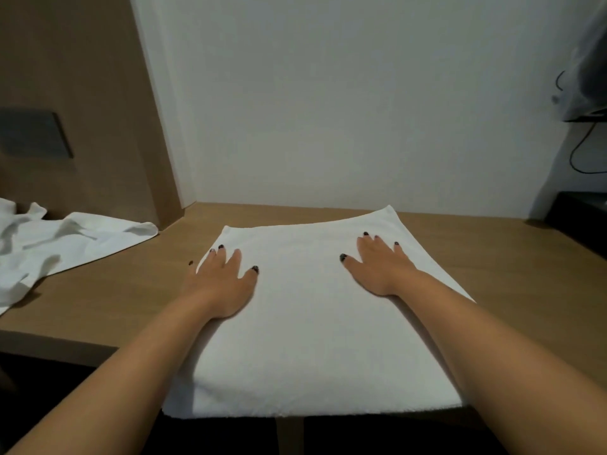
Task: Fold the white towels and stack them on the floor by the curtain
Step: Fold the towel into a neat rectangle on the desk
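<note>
While both hands lie flat, a white towel (312,323) is spread out on a brown wooden table (476,244). This towel sits in the middle of the view and looks folded into a neat, almost square shape. Its near edge hangs a little over the front of the table at 6 o'clock.

At about 10 o'clock on the towel, the left hand (223,284) rests on it with the palm down. Its fingers are straight and spread wide, and they hold nothing. The little finger reaches just past the towel's left edge onto the table.

Over at about 2 o'clock on the towel, the right hand (381,267) also rests palm down. Those fingers are straight and spread wide too, with nothing held. All the nails are painted dark.

Far off at 9 o'clock, a second white towel (65,244) lies crumpled on the same table, well apart from the flat one.

Behind the table stands a white wall (328,110). A black cable (578,152) hangs down at 3 o'clock.
</note>
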Demonstrator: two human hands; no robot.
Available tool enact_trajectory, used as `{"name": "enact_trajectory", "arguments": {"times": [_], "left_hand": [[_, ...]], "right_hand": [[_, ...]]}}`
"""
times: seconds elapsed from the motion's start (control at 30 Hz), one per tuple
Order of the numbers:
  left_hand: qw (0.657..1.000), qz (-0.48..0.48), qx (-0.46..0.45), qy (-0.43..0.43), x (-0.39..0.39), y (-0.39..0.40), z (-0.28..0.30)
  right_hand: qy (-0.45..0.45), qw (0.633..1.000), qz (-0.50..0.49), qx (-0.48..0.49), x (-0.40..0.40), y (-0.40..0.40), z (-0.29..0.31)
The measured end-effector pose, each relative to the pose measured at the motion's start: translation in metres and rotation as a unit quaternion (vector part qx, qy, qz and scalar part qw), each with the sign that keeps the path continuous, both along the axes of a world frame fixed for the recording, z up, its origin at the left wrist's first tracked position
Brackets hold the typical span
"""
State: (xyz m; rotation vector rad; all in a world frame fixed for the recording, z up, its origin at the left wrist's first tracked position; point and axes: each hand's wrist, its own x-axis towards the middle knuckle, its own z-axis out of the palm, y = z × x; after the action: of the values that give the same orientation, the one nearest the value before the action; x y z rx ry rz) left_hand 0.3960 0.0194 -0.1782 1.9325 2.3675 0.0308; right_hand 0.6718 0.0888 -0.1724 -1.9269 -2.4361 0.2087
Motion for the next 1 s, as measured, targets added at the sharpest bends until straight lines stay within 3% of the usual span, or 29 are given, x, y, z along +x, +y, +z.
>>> {"name": "enact_trajectory", "arguments": {"times": [0.17,0.27,0.33,0.43,0.7,1.0], "left_hand": [[0.998,-0.042,0.049,0.025,0.010,0.027,0.011],[0.985,-0.138,0.087,-0.055,0.024,0.058,0.016],[0.981,-0.149,0.080,-0.091,0.031,0.076,0.013],[0.992,-0.122,0.017,-0.036,0.026,0.095,0.005],[0.997,-0.061,0.007,0.040,-0.008,0.108,-0.003],[0.996,0.052,0.076,-0.023,-0.019,0.120,-0.007]], "right_hand": [[-0.019,0.999,-0.031,-0.007,-0.015,0.009,0.014],[0.027,0.996,0.049,0.069,-0.054,0.025,0.024],[0.068,0.989,0.108,0.080,-0.077,0.037,0.021],[0.025,0.990,0.133,0.034,-0.087,0.057,0.002],[0.016,0.999,0.003,0.027,-0.032,0.086,0.000],[0.009,0.997,-0.072,0.012,0.011,0.111,-0.004]]}}
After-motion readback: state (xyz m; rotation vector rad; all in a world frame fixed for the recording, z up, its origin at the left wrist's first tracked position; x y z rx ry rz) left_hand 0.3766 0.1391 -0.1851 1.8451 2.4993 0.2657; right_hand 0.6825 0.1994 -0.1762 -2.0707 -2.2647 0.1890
